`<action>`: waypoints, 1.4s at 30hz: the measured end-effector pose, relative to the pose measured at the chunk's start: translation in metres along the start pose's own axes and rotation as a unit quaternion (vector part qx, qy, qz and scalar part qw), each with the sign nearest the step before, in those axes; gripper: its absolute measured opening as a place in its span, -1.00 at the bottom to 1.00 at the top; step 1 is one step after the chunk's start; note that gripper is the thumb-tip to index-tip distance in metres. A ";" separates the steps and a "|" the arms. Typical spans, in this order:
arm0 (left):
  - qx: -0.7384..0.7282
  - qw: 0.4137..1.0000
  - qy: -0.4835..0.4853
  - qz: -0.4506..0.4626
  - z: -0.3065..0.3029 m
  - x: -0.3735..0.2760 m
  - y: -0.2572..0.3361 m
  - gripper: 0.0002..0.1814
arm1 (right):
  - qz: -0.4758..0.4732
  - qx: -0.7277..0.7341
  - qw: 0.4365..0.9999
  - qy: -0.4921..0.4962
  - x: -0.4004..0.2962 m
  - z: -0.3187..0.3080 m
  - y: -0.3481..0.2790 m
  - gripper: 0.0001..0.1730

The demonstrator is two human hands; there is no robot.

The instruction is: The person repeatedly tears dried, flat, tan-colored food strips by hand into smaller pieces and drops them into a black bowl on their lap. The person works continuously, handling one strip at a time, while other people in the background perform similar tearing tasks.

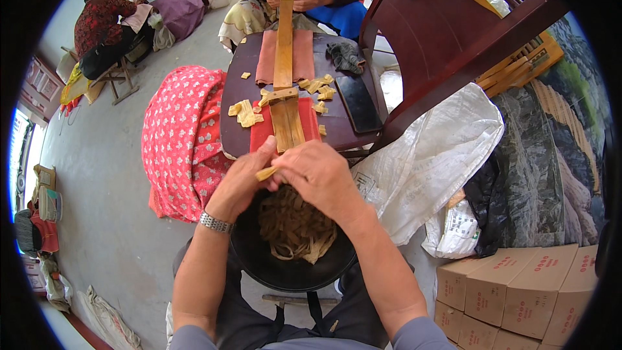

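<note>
My left hand, with a metal-banded watch at the wrist, and my right hand meet over a black basin. Between their fingers is a short yellowish strip; my right hand is slightly blurred and partly hides it. Brown and pale strips lie heaped inside the basin. Just beyond my fingers, the near end of a long wooden tool rests on a red cloth. Its raised far end reaches another person's hands.
Folded yellowish pieces lie on the dark red table, near a black phone and a grey glove. A red patterned cloth bundle stands left. A maroon chair, white sack and cardboard boxes stand right.
</note>
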State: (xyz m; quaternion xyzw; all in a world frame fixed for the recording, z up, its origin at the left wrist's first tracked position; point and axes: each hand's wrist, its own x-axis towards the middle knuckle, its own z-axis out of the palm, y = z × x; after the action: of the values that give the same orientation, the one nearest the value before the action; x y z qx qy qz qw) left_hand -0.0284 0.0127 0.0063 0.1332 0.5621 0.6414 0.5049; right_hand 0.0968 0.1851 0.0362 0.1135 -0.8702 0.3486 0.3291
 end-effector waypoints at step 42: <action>0.454 0.870 0.025 0.193 0.023 -0.056 0.001 -0.92 | 0.309 0.107 0.942 -0.075 -0.021 0.015 -0.022 -0.68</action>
State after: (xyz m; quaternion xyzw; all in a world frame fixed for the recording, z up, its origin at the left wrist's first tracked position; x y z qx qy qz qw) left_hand 0.0135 -0.0187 0.0374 0.4372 0.7667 0.4035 0.2414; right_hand 0.1151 0.1580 0.0260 -0.1002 -0.8421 0.5149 0.1252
